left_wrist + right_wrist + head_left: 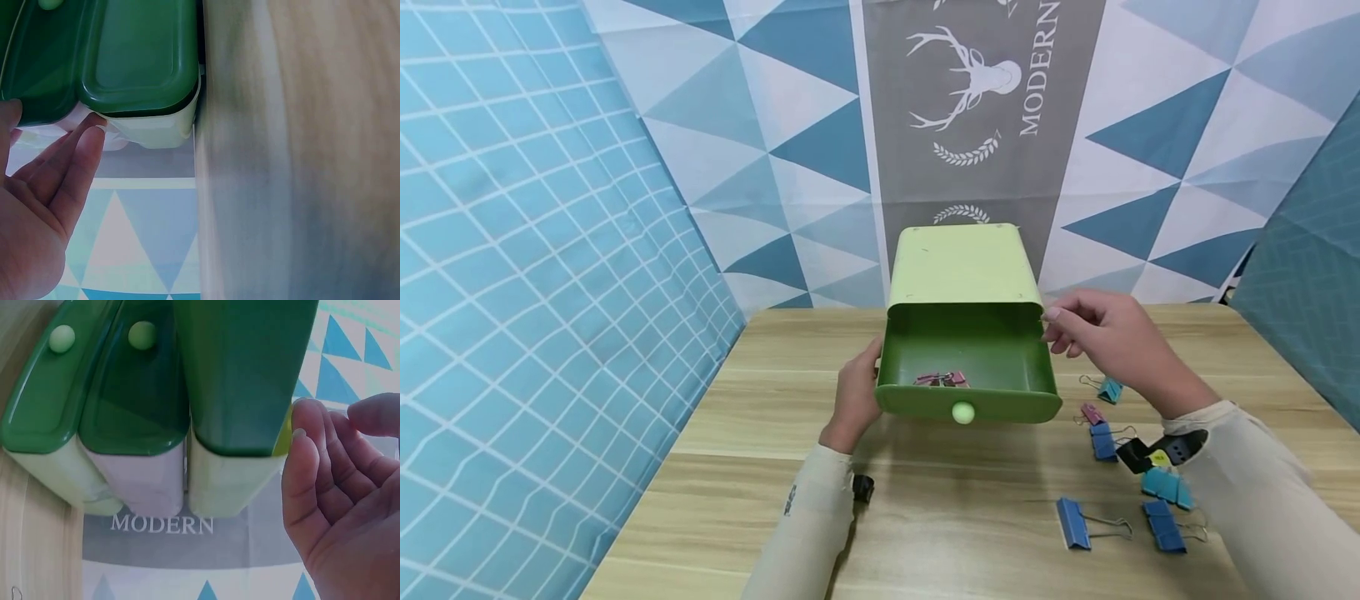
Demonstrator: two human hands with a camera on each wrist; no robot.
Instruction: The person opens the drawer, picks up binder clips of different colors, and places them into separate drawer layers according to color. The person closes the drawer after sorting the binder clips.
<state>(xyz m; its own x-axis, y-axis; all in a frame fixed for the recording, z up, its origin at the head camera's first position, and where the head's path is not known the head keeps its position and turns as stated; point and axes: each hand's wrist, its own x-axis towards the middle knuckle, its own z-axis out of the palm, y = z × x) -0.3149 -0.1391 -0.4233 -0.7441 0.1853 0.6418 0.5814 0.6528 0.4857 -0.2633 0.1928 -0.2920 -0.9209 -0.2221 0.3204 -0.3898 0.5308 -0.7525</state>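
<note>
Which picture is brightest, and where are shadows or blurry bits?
Head view: brightest, with a soft shadow on the pale wooden tabletop beneath the open green rectangular drawer; left wrist view: dim, bluish, the tabletop's grain blurry; right wrist view: dim too, the blue-and-white triangle-patterned cloth washed pale.

head: above, forward-down, wider | left wrist, right wrist: close, rolled sideways | wrists share: green drawers [134, 403]

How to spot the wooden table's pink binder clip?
Find the boxy light green cabinet. Right of its open green drawer, the pink clip lies between a teal clip and a blue one, the only visible pink one on the table.
</note>
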